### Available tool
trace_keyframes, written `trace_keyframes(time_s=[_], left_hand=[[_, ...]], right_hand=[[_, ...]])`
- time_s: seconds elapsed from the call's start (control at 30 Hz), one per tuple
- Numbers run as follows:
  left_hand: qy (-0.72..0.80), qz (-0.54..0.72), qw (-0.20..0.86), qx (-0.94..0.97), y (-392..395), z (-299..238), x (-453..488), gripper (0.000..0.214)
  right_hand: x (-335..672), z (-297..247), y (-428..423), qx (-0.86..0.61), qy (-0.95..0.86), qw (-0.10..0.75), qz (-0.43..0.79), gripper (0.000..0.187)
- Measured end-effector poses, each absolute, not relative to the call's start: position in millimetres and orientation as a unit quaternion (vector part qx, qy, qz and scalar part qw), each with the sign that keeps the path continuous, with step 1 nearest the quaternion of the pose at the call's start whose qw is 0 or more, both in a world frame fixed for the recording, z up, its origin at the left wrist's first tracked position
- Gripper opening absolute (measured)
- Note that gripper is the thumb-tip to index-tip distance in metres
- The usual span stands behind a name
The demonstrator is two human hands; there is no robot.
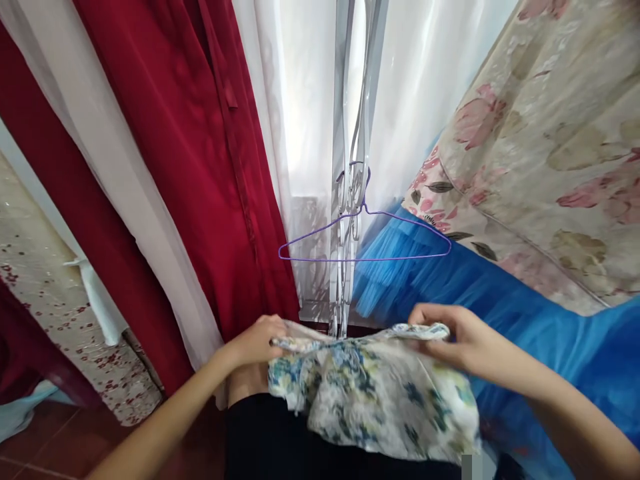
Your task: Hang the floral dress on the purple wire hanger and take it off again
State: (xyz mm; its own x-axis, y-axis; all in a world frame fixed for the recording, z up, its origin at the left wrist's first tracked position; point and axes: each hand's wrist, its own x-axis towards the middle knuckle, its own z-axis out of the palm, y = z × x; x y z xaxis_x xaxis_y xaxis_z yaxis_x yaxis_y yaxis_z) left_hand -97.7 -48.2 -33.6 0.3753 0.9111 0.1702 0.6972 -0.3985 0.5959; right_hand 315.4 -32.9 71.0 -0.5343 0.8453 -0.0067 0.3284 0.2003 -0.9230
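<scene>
Fingers (pixel 273 325) of left hand (pixel 253 343) and right hand (pixel 463 337) closed on opposite ends of a floral garment (pixel 390 400), spread between the two. Likely fault: a slipped end from a loose pinch, or twisting of the slack middle. Beyond, purple hanger (pixel 365 259), bare among silvery strips (pixel 343 293): possible swinging from a bump. Behind, blue tulle (pixel 560 340) and red drapery (pixel 170 173): possible snagging from a sideways sweep.

Red drape (pixel 165 133) beside white curtain (pixel 415 80), blue cloth (pixel 540 333) below pink-flowered fabric (pixel 540 167), reddish tiled floor (pixel 50 443).
</scene>
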Motion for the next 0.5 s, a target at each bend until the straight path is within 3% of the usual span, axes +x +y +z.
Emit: trace_keyframes(time_s=[0.17, 0.23, 0.3, 0.4, 0.5], left_hand=[[0.471, 0.263, 0.123, 0.833, 13, 38, -137, 0.026], [0.457, 0.278, 0.094, 0.84, 31, 62, -142, 0.033], [0.448, 0.281, 0.061, 0.846, 44, 79, -143, 0.037], [0.434, 0.29, 0.018, 0.853, 57, 94, -134, 0.037], [0.413, 0.304, -0.021, 0.858, 60, 99, -107, 0.029]], right_hand=[[293, 68, 49, -0.435, -0.752, 0.407, 0.282, 0.044], [286, 61, 80, -0.435, -0.752, 0.433, 0.24, 0.042], [278, 52, 102, -0.439, -0.753, 0.431, 0.234, 0.031], [268, 38, 114, -0.446, -0.749, 0.418, 0.256, 0.051], [264, 31, 108, -0.446, -0.737, 0.422, 0.283, 0.056]])
